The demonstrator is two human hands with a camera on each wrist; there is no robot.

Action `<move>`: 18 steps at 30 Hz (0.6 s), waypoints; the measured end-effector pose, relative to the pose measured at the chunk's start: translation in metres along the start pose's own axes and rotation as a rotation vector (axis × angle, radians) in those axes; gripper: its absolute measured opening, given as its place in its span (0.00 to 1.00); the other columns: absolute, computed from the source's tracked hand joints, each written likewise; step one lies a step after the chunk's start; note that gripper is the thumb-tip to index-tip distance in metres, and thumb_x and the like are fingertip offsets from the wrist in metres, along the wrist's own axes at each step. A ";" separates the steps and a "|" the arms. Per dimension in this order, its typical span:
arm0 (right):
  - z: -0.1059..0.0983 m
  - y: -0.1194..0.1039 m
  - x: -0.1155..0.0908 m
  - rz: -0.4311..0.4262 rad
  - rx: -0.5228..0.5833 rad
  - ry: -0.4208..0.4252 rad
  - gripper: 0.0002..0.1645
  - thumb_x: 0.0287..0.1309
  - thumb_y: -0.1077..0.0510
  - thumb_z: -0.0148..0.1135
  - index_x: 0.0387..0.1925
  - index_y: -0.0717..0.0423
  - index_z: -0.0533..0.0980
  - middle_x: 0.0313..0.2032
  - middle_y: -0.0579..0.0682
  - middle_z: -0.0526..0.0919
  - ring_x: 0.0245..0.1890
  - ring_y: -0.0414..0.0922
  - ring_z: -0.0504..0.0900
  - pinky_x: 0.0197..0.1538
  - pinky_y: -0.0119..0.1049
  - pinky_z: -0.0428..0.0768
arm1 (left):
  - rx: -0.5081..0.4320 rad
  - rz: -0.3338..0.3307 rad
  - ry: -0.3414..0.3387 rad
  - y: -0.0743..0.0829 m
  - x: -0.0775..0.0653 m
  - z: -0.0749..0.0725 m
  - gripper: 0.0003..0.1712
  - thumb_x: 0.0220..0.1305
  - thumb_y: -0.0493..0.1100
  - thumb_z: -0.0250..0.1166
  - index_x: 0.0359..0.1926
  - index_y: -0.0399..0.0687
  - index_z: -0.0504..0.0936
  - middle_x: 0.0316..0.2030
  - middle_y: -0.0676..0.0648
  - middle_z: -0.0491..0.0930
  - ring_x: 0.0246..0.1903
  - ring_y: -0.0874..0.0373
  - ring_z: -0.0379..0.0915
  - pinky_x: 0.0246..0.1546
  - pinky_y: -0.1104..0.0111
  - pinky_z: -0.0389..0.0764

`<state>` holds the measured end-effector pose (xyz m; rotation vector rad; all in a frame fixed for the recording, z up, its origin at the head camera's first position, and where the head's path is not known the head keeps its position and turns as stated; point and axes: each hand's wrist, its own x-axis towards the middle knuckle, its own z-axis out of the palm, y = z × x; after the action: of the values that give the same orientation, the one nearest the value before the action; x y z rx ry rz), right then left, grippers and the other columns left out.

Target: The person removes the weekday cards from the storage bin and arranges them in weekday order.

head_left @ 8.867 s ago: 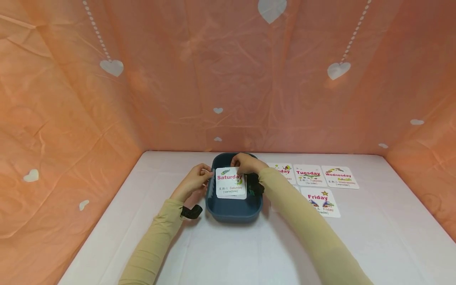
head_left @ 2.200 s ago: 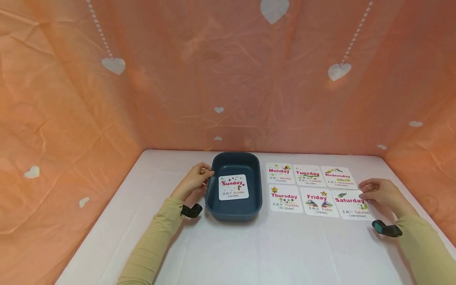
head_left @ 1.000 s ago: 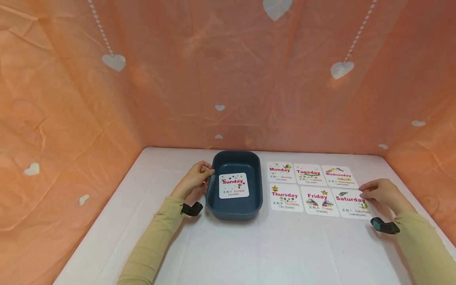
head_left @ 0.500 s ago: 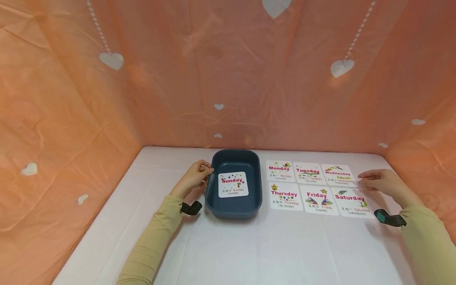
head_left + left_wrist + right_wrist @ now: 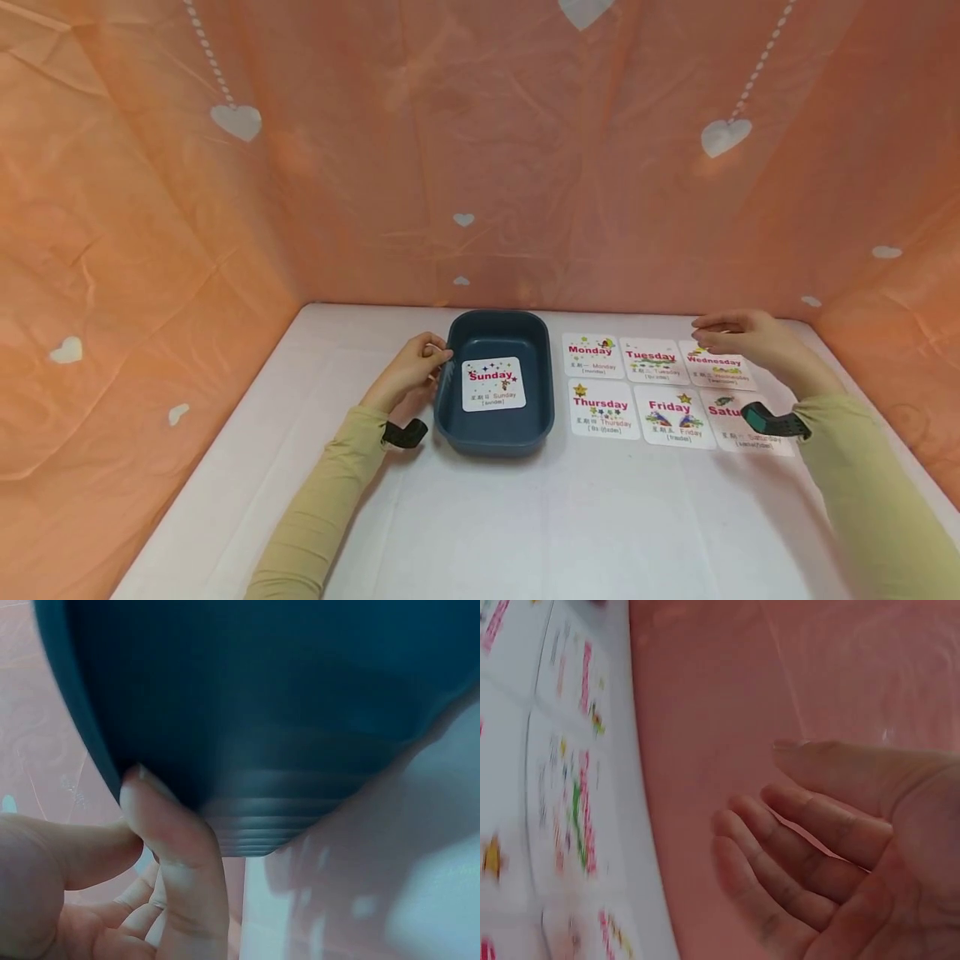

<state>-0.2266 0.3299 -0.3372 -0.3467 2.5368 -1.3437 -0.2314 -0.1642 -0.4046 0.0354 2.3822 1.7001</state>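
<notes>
A dark blue plastic tub (image 5: 495,442) stands on the table with the "Sunday" card (image 5: 492,385) lying inside it. At the tub's left rim my left hand (image 5: 408,367) stays with curled fingers, pinching the edge; the left wrist view shows a finger (image 5: 176,840) against the tub's wall. My right hand (image 5: 757,342) hovers over the "Wednesday" card (image 5: 720,375), fingers extended and loosely bent; its palm (image 5: 922,847) holds nothing in the right wrist view. Part of the "Wednesday" card is hidden behind this hand, and the wrist camera covers part of the "Saturday" card (image 5: 753,433).
Two rows of cards lie right of the tub: "Monday" (image 5: 592,357), "Tuesday" (image 5: 654,362) and "Wednesday" behind, "Thursday" (image 5: 604,410), "Friday" (image 5: 675,417) and "Saturday" in front. A white cloth covers the table (image 5: 525,525); an orange curtain (image 5: 510,167) with hearts hangs around it.
The right hand laid "Saturday" at the end of the front row, let go, and has risen leftward over "Wednesday". "Sunday" now lies alone in the tub. My left hand has stayed at the rim.
</notes>
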 end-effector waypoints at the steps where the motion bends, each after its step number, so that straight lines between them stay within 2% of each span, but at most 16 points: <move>1: 0.004 -0.004 0.004 -0.018 0.025 -0.008 0.30 0.68 0.51 0.56 0.62 0.68 0.66 0.46 0.45 0.82 0.41 0.34 0.81 0.47 0.30 0.75 | -0.001 0.002 0.001 -0.001 0.000 0.000 0.12 0.70 0.39 0.57 0.48 0.35 0.68 0.25 0.46 0.73 0.21 0.57 0.70 0.20 0.69 0.69; 2: 0.007 -0.009 0.009 -0.032 0.039 -0.017 0.29 0.68 0.53 0.55 0.62 0.70 0.65 0.48 0.49 0.82 0.41 0.35 0.81 0.46 0.29 0.76 | -0.002 0.004 0.001 -0.001 0.001 0.000 0.12 0.70 0.39 0.57 0.48 0.35 0.68 0.25 0.46 0.73 0.21 0.58 0.70 0.20 0.69 0.69; 3: 0.011 -0.015 0.014 -0.028 -0.043 0.030 0.28 0.65 0.54 0.59 0.59 0.70 0.69 0.45 0.51 0.83 0.38 0.33 0.82 0.43 0.27 0.77 | -0.003 0.004 0.001 -0.001 0.001 0.000 0.12 0.70 0.39 0.57 0.48 0.35 0.68 0.25 0.46 0.73 0.21 0.58 0.70 0.19 0.69 0.69; 5: 0.018 -0.024 0.021 -0.043 -0.057 0.014 0.28 0.66 0.54 0.59 0.59 0.71 0.68 0.48 0.58 0.82 0.39 0.34 0.82 0.44 0.28 0.77 | -0.002 0.001 0.002 -0.001 0.001 -0.001 0.13 0.70 0.39 0.57 0.48 0.35 0.68 0.25 0.46 0.73 0.21 0.58 0.71 0.19 0.69 0.69; 7: 0.026 -0.033 0.027 -0.058 -0.074 -0.001 0.28 0.66 0.54 0.59 0.59 0.70 0.69 0.50 0.61 0.80 0.40 0.34 0.82 0.46 0.30 0.77 | -0.005 -0.001 0.004 -0.001 0.001 -0.001 0.12 0.70 0.39 0.57 0.49 0.35 0.69 0.26 0.46 0.74 0.21 0.58 0.71 0.19 0.69 0.69; 12: 0.046 -0.052 0.044 -0.137 -0.035 -0.048 0.25 0.65 0.57 0.59 0.59 0.68 0.71 0.51 0.61 0.80 0.43 0.37 0.82 0.49 0.31 0.76 | -0.006 0.006 0.000 0.000 -0.001 0.000 0.12 0.70 0.39 0.56 0.48 0.35 0.68 0.26 0.47 0.73 0.21 0.58 0.70 0.18 0.70 0.69; 18: 0.068 -0.069 0.062 -0.223 -0.035 -0.081 0.22 0.63 0.57 0.61 0.56 0.65 0.74 0.48 0.59 0.82 0.47 0.46 0.82 0.49 0.32 0.77 | -0.003 -0.006 -0.001 0.001 -0.003 0.001 0.12 0.71 0.39 0.56 0.48 0.35 0.68 0.26 0.47 0.73 0.23 0.58 0.70 0.20 0.69 0.73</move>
<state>-0.2560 0.2193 -0.3234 -0.6939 2.5163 -1.3314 -0.2290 -0.1636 -0.4030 0.0281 2.3770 1.7005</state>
